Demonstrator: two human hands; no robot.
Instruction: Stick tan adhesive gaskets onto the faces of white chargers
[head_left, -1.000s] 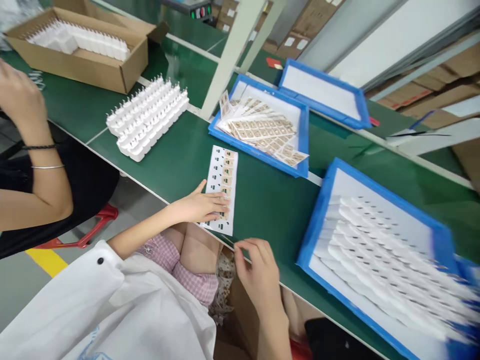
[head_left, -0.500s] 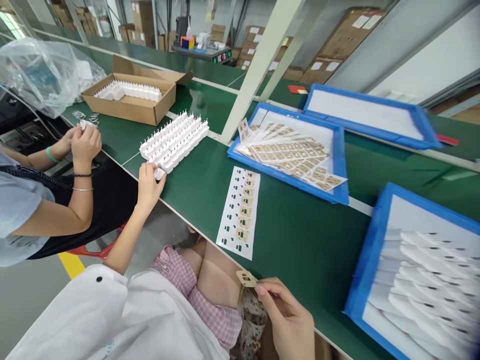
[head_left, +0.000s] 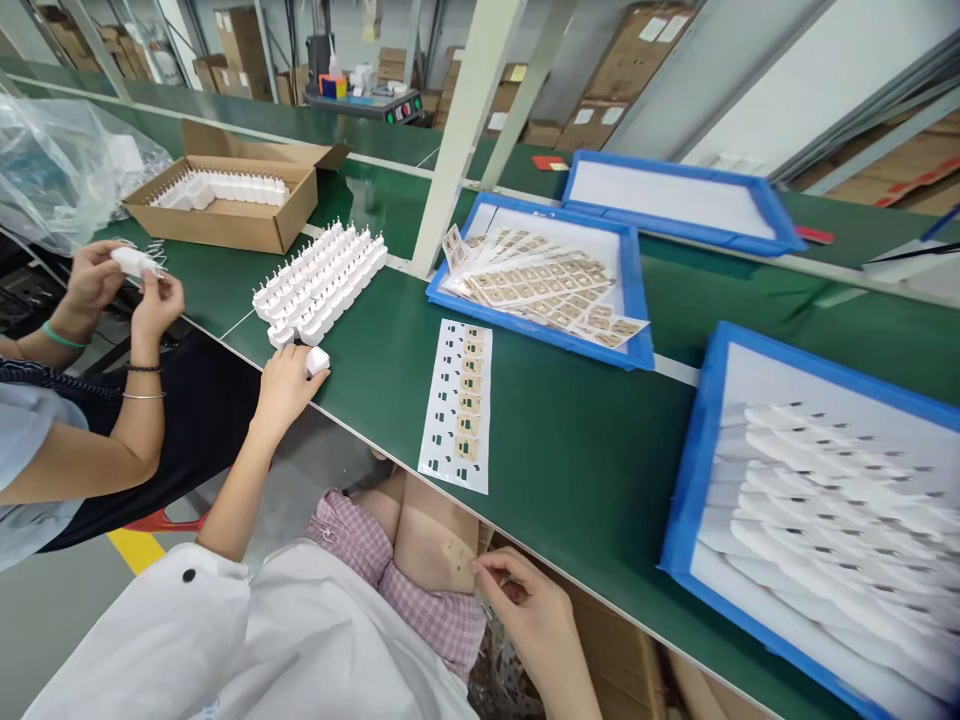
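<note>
My left hand [head_left: 287,385] is at the table edge, its fingers closed around a small white plastic plug housing [head_left: 317,362]. Beside it stand rows of similar white plug housings [head_left: 322,280] with pins pointing up. Over my lap, my right hand [head_left: 529,610] pinches a thin tan adhesive sticker [head_left: 456,558], hard to make out against the leg behind it. A white sticker sheet [head_left: 439,420] lies between my hands at the table's front, with a column of tan stickers left on it and cut-out holes along its left side.
Behind the sheet, a blue-rimmed tray [head_left: 641,300] holds more sticker sheets. Another blue tray [head_left: 686,480] at right holds white curved parts. A cardboard box [head_left: 225,232] with white plugs stands at left, near a co-worker's hands [head_left: 154,310]. A pale post [head_left: 457,130] rises mid-table.
The view has shifted, so the table things sit further left. My left hand has drawn the plug housing away from the rows. In my right fingers the sticker has turned.
</note>
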